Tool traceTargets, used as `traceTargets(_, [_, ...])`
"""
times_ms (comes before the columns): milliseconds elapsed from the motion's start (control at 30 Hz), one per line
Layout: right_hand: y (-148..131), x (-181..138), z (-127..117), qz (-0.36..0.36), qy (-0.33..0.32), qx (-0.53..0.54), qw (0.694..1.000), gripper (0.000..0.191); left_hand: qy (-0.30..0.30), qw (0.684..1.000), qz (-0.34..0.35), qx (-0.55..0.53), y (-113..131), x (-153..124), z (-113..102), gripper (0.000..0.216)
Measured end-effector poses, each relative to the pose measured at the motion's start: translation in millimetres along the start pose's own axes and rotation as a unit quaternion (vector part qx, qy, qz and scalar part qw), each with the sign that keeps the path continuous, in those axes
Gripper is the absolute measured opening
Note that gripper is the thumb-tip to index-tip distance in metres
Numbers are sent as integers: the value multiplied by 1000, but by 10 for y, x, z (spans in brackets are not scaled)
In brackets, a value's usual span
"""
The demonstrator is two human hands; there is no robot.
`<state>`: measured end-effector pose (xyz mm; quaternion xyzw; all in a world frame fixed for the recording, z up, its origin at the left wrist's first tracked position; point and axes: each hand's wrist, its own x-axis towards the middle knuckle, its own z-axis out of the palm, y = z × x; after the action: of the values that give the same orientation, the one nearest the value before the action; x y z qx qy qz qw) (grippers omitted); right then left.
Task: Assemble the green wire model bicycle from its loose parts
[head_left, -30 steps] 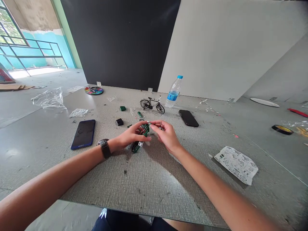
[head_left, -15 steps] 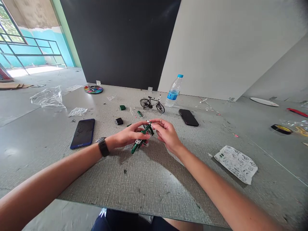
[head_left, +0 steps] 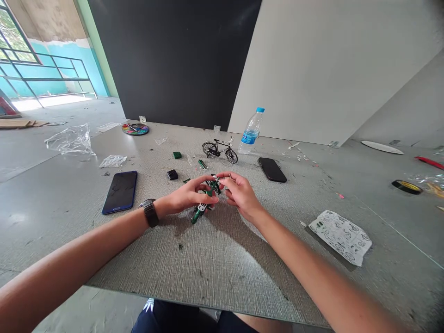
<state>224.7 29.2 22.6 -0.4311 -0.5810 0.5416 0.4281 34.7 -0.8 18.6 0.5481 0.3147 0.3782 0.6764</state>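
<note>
My left hand [head_left: 194, 193] is closed around a small green model bicycle [head_left: 197, 215], thumb on the near side. The model slants, its rear part pointing toward me and its far wheel partly behind my fingers. At its far end, my right hand [head_left: 237, 192] pinches near the silvery handlebar area with thumb and forefinger; exactly what lies between those fingertips is too small to make out. Beyond both hands a black model bicycle [head_left: 219, 150] stands upright. Loose green pieces [head_left: 203, 164] and a small black block [head_left: 172, 175] lie left of it.
A blue-edged phone [head_left: 120, 192] lies left, a black phone [head_left: 272, 169] right. Behind stand a water bottle [head_left: 250, 132] and a paint palette [head_left: 135, 129]. An instruction sheet [head_left: 342, 237] lies right, clear plastic wrap [head_left: 71, 140] far left, and black tape [head_left: 406, 186] far right.
The green model bicycle has turned and tilted slightly within my left hand. My fingers stay at the handlebar end; the other things lie as before.
</note>
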Motion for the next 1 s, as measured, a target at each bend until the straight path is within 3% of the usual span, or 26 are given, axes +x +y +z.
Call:
traceTargets(100, [16,23,-22,-16,-10,-23,1000,26,1,1000,7,7,-17,11,-7,68])
traceTargets(267, [76,80,-122,-118,11,-108,987,23,12,999,6,-39,-52,28,-57,67])
traceTargets(433, [66,87,-200,-219,21,-291,931,19,46,997,22,-51,-71,43,-114,65])
traceTargets(600, [59,75,-189,-303,12,-360,883,17,57,997,30,-38,-73,52,-106,63])
traceTargets(1000, [49,40,-152,-305,20,-365,879,16,55,998,27,-31,-67,43,-63,65])
